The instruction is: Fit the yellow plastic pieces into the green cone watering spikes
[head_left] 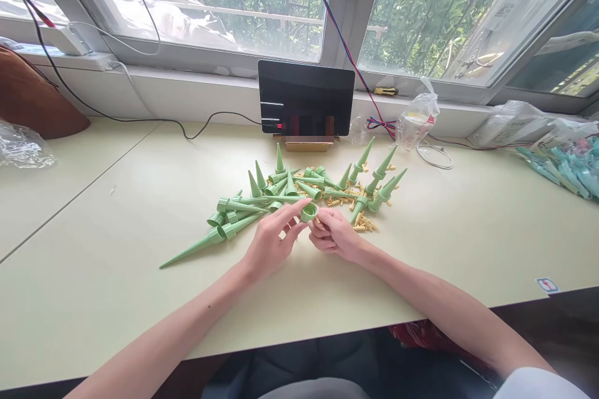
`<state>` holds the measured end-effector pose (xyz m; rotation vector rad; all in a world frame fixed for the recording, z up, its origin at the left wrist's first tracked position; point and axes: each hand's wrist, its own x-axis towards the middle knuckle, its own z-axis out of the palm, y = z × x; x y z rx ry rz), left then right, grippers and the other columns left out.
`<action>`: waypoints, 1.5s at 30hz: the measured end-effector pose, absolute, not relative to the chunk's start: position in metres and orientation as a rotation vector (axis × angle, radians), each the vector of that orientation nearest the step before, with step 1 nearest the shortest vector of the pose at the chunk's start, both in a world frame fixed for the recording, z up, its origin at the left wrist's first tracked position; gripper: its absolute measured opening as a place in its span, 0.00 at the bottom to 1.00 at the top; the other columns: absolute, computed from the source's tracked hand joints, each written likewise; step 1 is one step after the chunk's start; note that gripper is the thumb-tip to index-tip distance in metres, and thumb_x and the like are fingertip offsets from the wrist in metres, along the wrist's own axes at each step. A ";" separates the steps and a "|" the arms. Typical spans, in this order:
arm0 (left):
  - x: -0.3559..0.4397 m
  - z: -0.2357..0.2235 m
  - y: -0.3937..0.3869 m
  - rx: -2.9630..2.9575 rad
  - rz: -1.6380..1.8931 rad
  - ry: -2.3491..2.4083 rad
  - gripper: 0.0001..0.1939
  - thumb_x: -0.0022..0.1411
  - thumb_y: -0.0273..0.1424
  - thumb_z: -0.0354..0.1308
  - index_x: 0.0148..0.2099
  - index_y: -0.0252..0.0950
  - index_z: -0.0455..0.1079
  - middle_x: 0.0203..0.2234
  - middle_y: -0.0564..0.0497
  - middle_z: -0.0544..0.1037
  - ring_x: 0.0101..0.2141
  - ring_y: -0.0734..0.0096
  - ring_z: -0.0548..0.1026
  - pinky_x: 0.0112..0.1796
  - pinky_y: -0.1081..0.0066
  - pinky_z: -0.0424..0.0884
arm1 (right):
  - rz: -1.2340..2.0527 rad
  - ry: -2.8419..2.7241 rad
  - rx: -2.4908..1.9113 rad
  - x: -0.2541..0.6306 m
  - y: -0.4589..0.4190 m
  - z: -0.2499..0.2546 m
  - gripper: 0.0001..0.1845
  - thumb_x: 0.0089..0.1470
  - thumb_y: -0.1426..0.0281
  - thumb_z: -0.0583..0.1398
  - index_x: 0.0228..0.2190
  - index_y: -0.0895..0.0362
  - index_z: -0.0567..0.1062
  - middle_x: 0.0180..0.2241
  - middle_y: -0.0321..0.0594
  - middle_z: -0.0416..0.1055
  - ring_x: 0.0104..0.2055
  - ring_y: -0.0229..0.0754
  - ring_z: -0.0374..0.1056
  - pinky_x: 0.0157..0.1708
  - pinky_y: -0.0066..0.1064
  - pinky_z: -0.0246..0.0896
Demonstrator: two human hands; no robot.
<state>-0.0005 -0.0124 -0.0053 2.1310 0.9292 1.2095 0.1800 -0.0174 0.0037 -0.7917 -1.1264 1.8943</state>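
Note:
My left hand pinches a hollow green plastic spike near its round open end, which faces up toward me. Close against that opening, my right hand is closed, with what looks like a small tan peg at its fingertips, mostly hidden. Behind both hands spreads a heap of similar green spikes, some lying flat and some standing point up. Among those on the right are scattered loose tan pegs.
A dark tablet leans on a cardboard stand beneath the window. A plastic bag with a cup stands to its right. Bagged teal items lie far right, and a brown bag far left. A black cable crosses the back.

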 end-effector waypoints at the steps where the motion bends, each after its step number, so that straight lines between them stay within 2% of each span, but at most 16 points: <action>1: -0.002 -0.006 -0.011 2.210 1.207 0.926 0.23 0.67 0.24 0.55 0.62 0.44 0.66 0.34 0.52 0.74 0.28 0.77 0.69 0.32 0.74 0.71 | 1.924 -1.111 -0.776 0.181 -0.017 0.004 0.22 0.62 0.60 0.55 0.20 0.55 0.56 0.17 0.25 0.44 0.15 0.28 0.41 0.13 0.21 0.32; 8: -0.006 -0.006 -0.012 2.383 1.169 0.888 0.25 0.69 0.24 0.50 0.66 0.45 0.61 0.37 0.49 0.74 0.33 0.73 0.73 0.36 0.73 0.70 | 2.011 -1.086 -0.737 0.183 -0.016 0.005 0.21 0.60 0.62 0.56 0.20 0.55 0.55 0.17 0.24 0.44 0.15 0.28 0.40 0.12 0.20 0.33; 12: -0.006 -0.003 -0.014 2.287 1.120 1.009 0.21 0.69 0.29 0.51 0.63 0.45 0.66 0.32 0.50 0.73 0.28 0.72 0.71 0.34 0.71 0.70 | 1.990 -1.093 -0.765 0.181 -0.016 0.003 0.21 0.60 0.61 0.56 0.21 0.55 0.55 0.17 0.24 0.45 0.15 0.28 0.40 0.12 0.20 0.33; 17: -0.003 0.000 -0.016 2.101 1.089 1.064 0.20 0.68 0.32 0.53 0.61 0.44 0.68 0.31 0.51 0.74 0.24 0.74 0.70 0.31 0.72 0.72 | 1.956 -1.089 -0.783 0.180 -0.017 0.001 0.21 0.61 0.60 0.57 0.21 0.55 0.56 0.18 0.24 0.44 0.15 0.28 0.41 0.12 0.20 0.33; 23: 0.004 0.010 -0.023 1.756 1.053 1.023 0.19 0.65 0.33 0.57 0.58 0.40 0.69 0.25 0.55 0.73 0.19 0.77 0.68 0.23 0.74 0.69 | 1.851 -1.172 -0.817 0.177 -0.020 -0.001 0.25 0.63 0.53 0.54 0.21 0.54 0.55 0.17 0.23 0.41 0.15 0.28 0.39 0.13 0.20 0.32; 28: 0.005 0.014 -0.023 1.499 0.979 0.967 0.20 0.64 0.36 0.59 0.57 0.39 0.67 0.19 0.58 0.69 0.14 0.77 0.67 0.17 0.75 0.65 | 1.667 -1.280 -0.901 0.173 -0.021 -0.003 0.26 0.62 0.50 0.54 0.23 0.53 0.53 0.18 0.24 0.43 0.15 0.28 0.43 0.13 0.22 0.35; 32: 0.003 0.014 -0.021 1.320 0.889 0.952 0.22 0.62 0.39 0.61 0.56 0.37 0.65 0.17 0.59 0.69 0.14 0.77 0.65 0.15 0.76 0.62 | 1.436 -1.464 -0.933 0.174 -0.019 -0.009 0.25 0.64 0.50 0.51 0.23 0.53 0.54 0.17 0.25 0.45 0.16 0.31 0.46 0.16 0.25 0.42; 36: 0.003 0.013 -0.017 1.103 0.837 0.908 0.23 0.58 0.39 0.66 0.50 0.36 0.64 0.15 0.61 0.66 0.13 0.81 0.60 0.14 0.79 0.58 | 1.110 -1.732 -1.019 0.178 -0.017 -0.013 0.24 0.67 0.54 0.46 0.23 0.54 0.58 0.18 0.30 0.55 0.19 0.34 0.53 0.22 0.28 0.50; 40: 0.002 0.014 -0.014 0.886 0.792 0.889 0.25 0.53 0.37 0.71 0.47 0.36 0.63 0.17 0.62 0.64 0.13 0.85 0.58 0.15 0.81 0.53 | 0.869 -1.907 -1.023 0.184 -0.015 -0.013 0.23 0.68 0.56 0.44 0.24 0.54 0.58 0.20 0.32 0.56 0.22 0.36 0.51 0.26 0.30 0.48; 45: -0.001 0.015 -0.011 0.845 0.707 0.779 0.17 0.56 0.38 0.68 0.39 0.33 0.67 0.17 0.59 0.64 0.13 0.89 0.50 0.15 0.79 0.50 | 0.734 -2.011 -0.993 0.189 -0.013 -0.012 0.21 0.68 0.58 0.46 0.24 0.54 0.55 0.22 0.32 0.53 0.23 0.36 0.47 0.27 0.30 0.45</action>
